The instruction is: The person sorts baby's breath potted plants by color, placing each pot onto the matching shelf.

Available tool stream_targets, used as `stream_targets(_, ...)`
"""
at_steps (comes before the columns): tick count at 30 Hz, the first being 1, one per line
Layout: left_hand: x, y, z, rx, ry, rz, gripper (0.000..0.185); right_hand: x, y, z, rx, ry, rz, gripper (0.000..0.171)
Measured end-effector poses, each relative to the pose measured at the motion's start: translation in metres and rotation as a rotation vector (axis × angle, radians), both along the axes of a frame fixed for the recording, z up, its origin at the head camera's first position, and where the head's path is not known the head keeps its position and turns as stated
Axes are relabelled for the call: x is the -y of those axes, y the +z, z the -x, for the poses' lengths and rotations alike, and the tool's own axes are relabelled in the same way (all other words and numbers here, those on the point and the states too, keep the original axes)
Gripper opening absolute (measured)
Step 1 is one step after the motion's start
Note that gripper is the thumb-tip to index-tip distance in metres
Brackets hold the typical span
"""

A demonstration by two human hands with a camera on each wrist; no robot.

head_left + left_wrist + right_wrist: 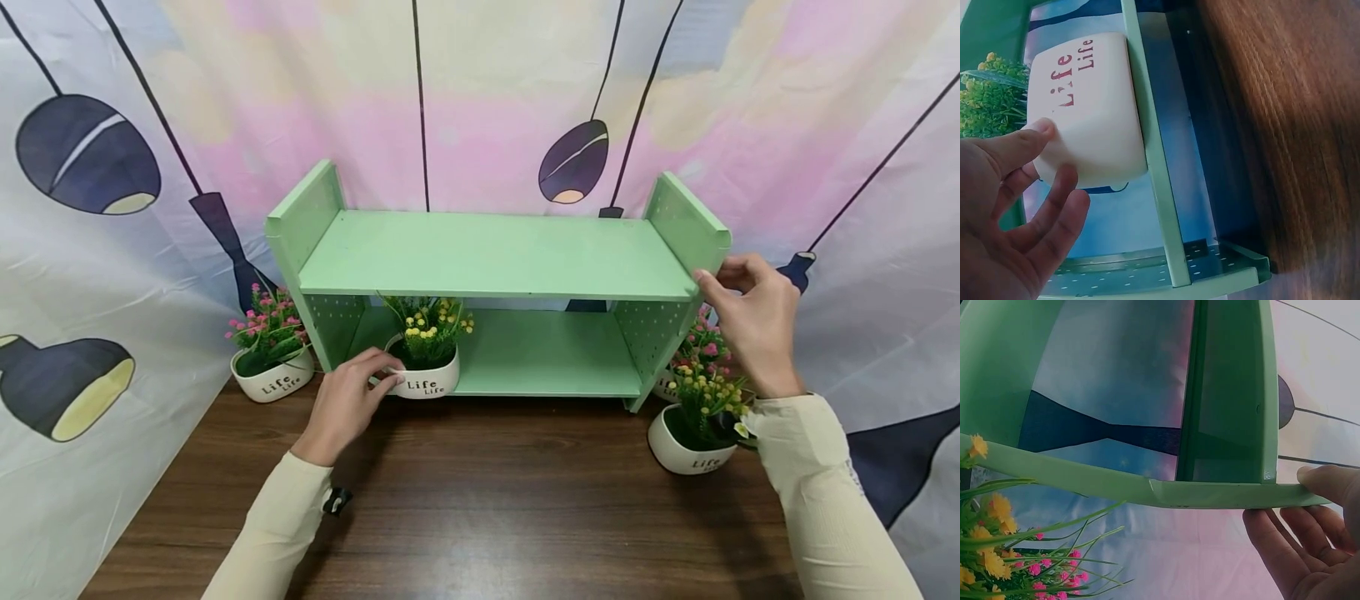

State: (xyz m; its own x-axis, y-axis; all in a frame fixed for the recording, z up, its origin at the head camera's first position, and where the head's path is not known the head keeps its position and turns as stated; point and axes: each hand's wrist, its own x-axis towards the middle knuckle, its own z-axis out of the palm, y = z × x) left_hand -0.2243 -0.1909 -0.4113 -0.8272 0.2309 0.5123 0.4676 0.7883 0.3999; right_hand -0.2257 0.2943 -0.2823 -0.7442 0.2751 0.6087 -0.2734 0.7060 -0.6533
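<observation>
A green two-tier shelf [480, 250] stands on the table. On the left part of its lower board sits a white flowerpot [431, 383] with yellow flowers and "Life" lettering. My left hand [348, 404] pinches this pot at its left end; the left wrist view shows the thumb on the lettered face of the pot [1091, 125] and fingers curled about its end. At the other side, my right hand [757, 317] grips the front edge of the shelf's right side panel [1210, 495], thumb on one face and fingers on the other.
A white pot with pink flowers [273, 379] stands left of the shelf. To the right, a yellow-flowered pot [690, 446] is in front of pink flowers [705, 342], partly hidden. A patterned curtain [487, 100] hangs behind. The wooden table [465, 500] extends in front.
</observation>
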Motion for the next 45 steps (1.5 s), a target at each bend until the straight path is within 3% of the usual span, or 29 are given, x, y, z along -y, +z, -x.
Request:
stream_targets(21,-0.001,-0.004,0.014,0.027,0.043,-0.050,0.014,0.001,0.001,0.000,-0.035,0.012,-0.001,0.032)
stream_targets(33,-0.006,-0.006,0.014,0.059,0.075,-0.079,0.015,-0.001,-0.001,0.001,-0.027,0.001,0.011,0.031)
stream_targets(38,-0.007,-0.006,0.013,0.033,0.079,-0.078,0.015,-0.001,-0.001,0.003,-0.035,0.009,0.012,0.031)
stream_targets(45,-0.008,0.006,0.002,0.004,0.066,-0.085,0.019,-0.001,0.000,0.001,-0.028,0.011,0.027,0.031)
